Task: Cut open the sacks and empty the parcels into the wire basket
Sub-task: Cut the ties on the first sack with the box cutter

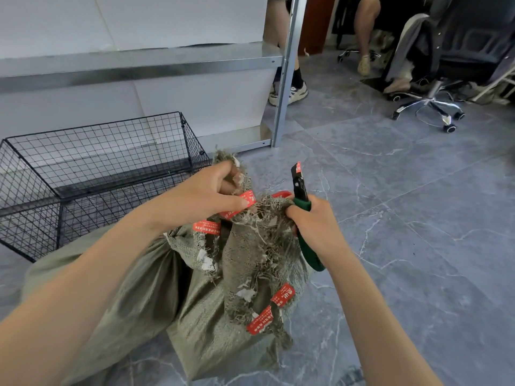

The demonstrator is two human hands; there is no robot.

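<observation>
A grey-green woven sack lies on the floor in front of me, its frayed mouth bunched up and stuck with red tape strips. My left hand pinches the frayed top edge of the sack. My right hand grips green-handled cutters, black jaws pointing up with a scrap of red tape on the tip; its fingers also hold a fold of the sack. The black wire basket stands on the floor to the left, behind the sack. No parcels are visible.
A metal shelf unit with white panels rises behind the basket. Another person's legs and sneakers stand past its post. Office chairs and a seated person's legs are at the back right. Grey marble floor tiles spread to the right.
</observation>
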